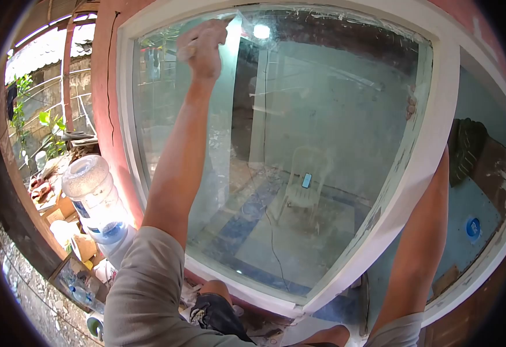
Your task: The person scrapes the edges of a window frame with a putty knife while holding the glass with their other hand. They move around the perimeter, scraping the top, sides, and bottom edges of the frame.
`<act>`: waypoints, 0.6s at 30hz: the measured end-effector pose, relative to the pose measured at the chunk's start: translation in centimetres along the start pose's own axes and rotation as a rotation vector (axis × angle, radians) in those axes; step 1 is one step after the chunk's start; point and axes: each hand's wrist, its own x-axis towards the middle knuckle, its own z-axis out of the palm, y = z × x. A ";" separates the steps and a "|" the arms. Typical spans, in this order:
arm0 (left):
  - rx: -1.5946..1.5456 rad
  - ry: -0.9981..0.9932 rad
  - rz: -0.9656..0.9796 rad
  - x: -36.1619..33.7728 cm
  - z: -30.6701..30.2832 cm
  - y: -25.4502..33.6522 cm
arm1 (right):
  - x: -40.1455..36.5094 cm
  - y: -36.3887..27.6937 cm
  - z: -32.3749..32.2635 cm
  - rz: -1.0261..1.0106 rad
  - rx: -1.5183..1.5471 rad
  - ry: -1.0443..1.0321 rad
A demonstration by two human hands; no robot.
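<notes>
Outside, the ground (27,277) at lower left carries a big water jug (94,196), cardboard boxes (62,214) and a crate of bottles (76,283), packed close together. Inside the window frame (432,156), the floor (253,243) bears a white plastic chair (304,185) and a dark cable (271,231).

Big white-framed window (334,104), red wall (103,69) beside it, water bottle (91,191) and green plants (21,110) outside — inside, a white chair (302,188), blue floor (247,225), one bright light (261,30)

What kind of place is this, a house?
Probably outside a house, by its yard. A big white-framed glass window, a white plastic chair in the room behind the glass, and a clear plastic water jug amid clutter show it.
</notes>
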 end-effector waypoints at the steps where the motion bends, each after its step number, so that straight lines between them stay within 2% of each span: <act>1: -0.188 -0.044 -0.013 -0.2 -0.4 0.4 | 0.0 -0.1 -0.1 -0.001 0.000 -0.001; 2: -0.379 -0.093 -0.023 -0.1 -0.5 0.5 | -0.2 0.1 -0.2 0.000 0.000 -0.005; 5: -0.094 -0.086 0.078 0.8 0.1 -0.2 | -0.2 0.2 -0.3 0.006 0.006 -0.017; 7: -0.033 -0.038 0.124 2.2 0.5 -0.7 | -0.3 0.2 -0.4 0.012 0.008 -0.022; 9: -0.314 0.035 -0.070 2.7 -0.2 -0.9 | -0.2 0.3 -0.5 0.015 0.019 -0.032; 11: -0.242 0.015 -0.086 1.3 -0.7 0.4 | -0.1 0.4 -0.7 0.023 0.018 -0.037; 13: -0.259 -0.099 -0.041 1.0 -1.3 0.5 | -0.1 0.4 -0.9 0.027 0.021 -0.047; 17: -0.165 -0.019 0.022 2.4 -0.3 -0.9 | 0.0 0.6 -0.8 0.029 0.019 -0.064; 18: -0.188 -0.001 -0.027 2.6 -0.4 -1.0 | 0.0 0.5 -0.8 0.027 0.018 -0.061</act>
